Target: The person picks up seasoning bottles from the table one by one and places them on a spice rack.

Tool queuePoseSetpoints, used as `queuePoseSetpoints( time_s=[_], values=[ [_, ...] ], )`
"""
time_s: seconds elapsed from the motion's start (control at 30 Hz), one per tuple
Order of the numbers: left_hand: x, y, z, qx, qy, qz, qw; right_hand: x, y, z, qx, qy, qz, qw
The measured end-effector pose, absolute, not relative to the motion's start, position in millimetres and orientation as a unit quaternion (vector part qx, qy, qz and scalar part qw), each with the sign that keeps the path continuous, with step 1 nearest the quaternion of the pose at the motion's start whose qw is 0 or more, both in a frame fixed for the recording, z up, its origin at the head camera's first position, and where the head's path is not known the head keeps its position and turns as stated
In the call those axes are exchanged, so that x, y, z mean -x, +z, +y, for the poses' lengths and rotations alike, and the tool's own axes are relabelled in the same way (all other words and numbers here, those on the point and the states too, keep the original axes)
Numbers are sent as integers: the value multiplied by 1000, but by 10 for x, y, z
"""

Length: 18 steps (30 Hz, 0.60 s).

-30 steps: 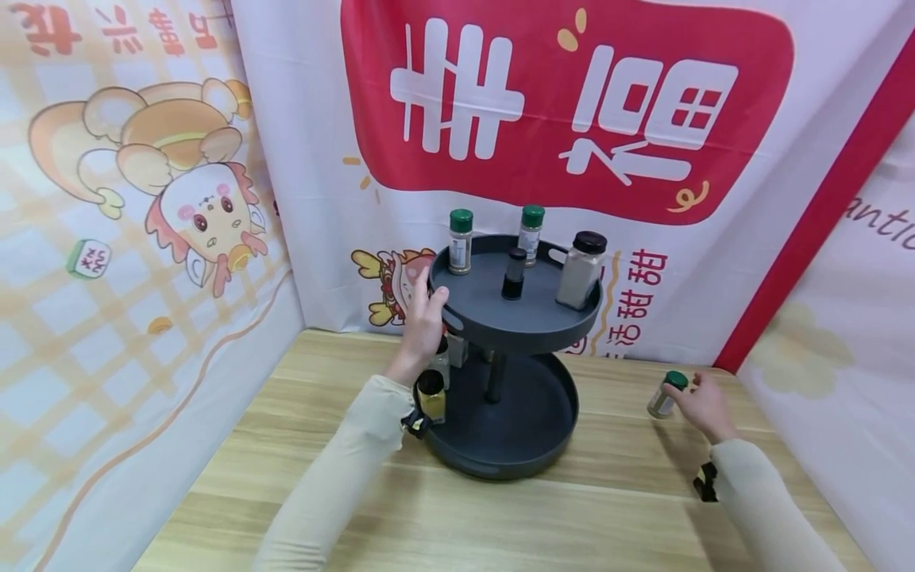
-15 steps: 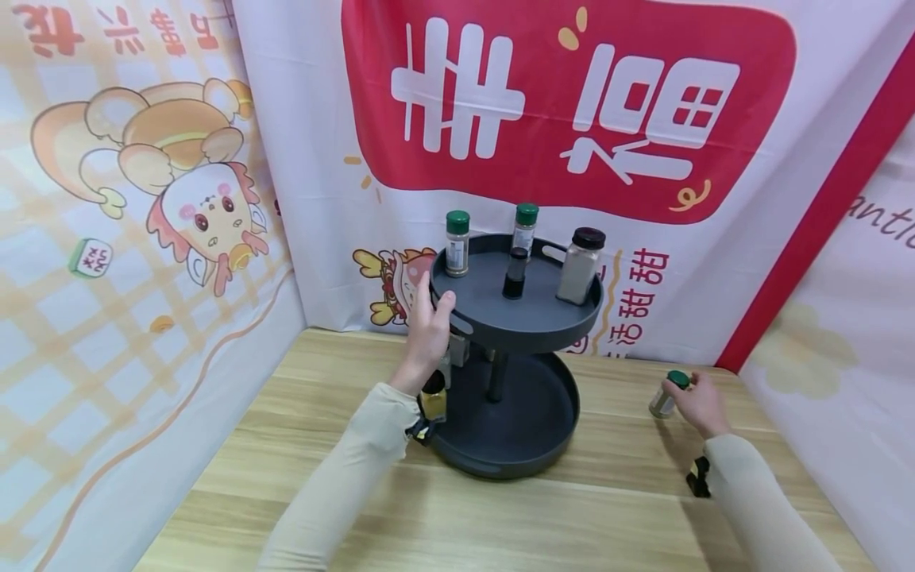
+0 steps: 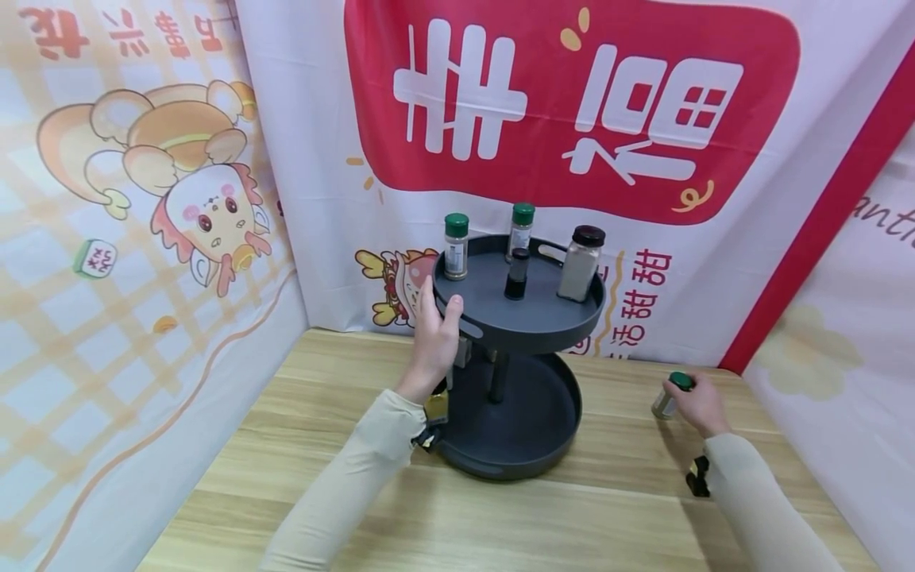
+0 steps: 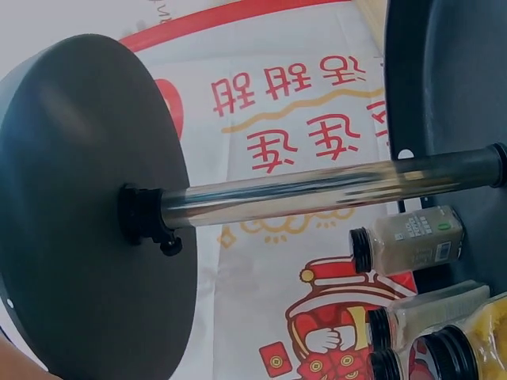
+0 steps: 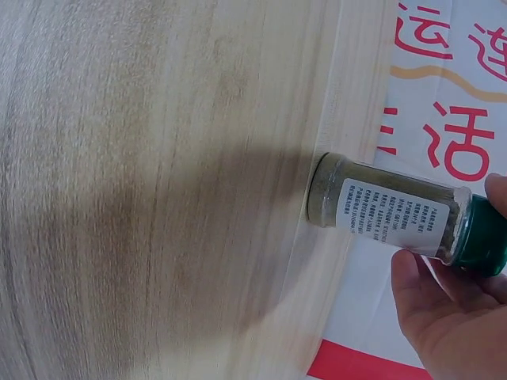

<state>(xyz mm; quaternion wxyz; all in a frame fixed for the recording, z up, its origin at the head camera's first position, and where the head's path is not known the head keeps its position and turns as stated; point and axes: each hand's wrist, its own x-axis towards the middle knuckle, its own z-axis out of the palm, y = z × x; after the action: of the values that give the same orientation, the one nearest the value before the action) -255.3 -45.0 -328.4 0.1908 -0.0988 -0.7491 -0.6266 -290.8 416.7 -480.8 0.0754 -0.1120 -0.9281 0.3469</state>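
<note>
A two-tier dark grey turntable rack [image 3: 500, 318] stands on the table. My left hand [image 3: 434, 342] lies against the left rim of its upper tray, fingers along the outside and thumb at the edge. On that tray stand two green-capped spice jars [image 3: 456, 258], a small black bottle [image 3: 516, 278] and a larger dark-capped jar [image 3: 581, 266]. Over at the right, my right hand [image 3: 704, 403] pinches another green-capped spice jar [image 5: 396, 210] by its cap; the jar is upright, with its base at the table.
Several black-capped jars [image 4: 420, 237] sit on the left part of the lower tray [image 3: 529, 429], partly hidden behind my left hand in the head view. A central pole [image 4: 317, 190] joins the tiers. Printed cloth [image 3: 307, 159] hangs behind the wooden table [image 3: 343, 492] and at both sides.
The upper tray has turned slightly: its back jars shift left and the small front bottle shifts right. My left hand moves a little right with the rim. My right hand stays nearly still.
</note>
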Motion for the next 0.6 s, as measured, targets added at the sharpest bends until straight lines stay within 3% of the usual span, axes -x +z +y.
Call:
queuePoseSetpoints(
  time_s=[0.6],
  values=[
    [2563, -3251, -457, 92, -633, -744, 190, 2915, -4884, 4196, 118, 326, -935, 80]
  ],
)
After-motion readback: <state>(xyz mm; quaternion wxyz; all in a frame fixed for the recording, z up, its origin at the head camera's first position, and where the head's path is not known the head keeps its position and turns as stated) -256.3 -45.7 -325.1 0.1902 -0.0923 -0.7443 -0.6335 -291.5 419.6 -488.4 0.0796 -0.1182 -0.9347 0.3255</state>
